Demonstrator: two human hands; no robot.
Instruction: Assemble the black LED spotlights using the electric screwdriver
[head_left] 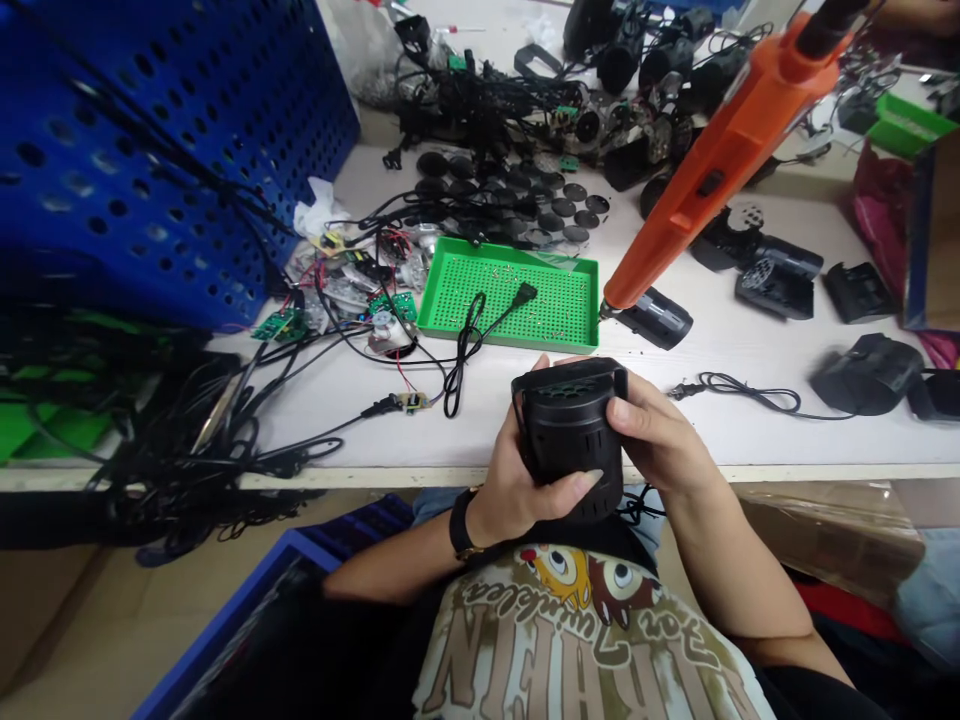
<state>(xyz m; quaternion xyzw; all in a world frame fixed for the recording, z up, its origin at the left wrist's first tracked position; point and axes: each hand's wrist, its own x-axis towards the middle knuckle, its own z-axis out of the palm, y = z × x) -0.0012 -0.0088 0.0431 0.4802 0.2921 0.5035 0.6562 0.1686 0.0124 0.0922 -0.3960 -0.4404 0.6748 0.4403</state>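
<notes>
Both hands hold a black plastic appliance housing (574,440) with slotted sides and a grille at its top end, just in front of the bench edge. My left hand (517,490) wraps its left side, the thumb lying across the front. My right hand (664,430) grips the upper right side, with its thumb near the rim. Beyond the housing lies a green perforated tray (491,335) with small screws scattered in it and a black plug cord (469,345) across its front edge. An orange electric screwdriver (705,175) hangs tip down at the tray's right corner.
A blue perforated crate (172,130) stands at the left. Circuit boards (281,322), motors and tangled black cables (247,420) lie beside it. Black discs (517,190) and more housings (776,285) cover the back and right. A blue bin (292,560) sits below the bench.
</notes>
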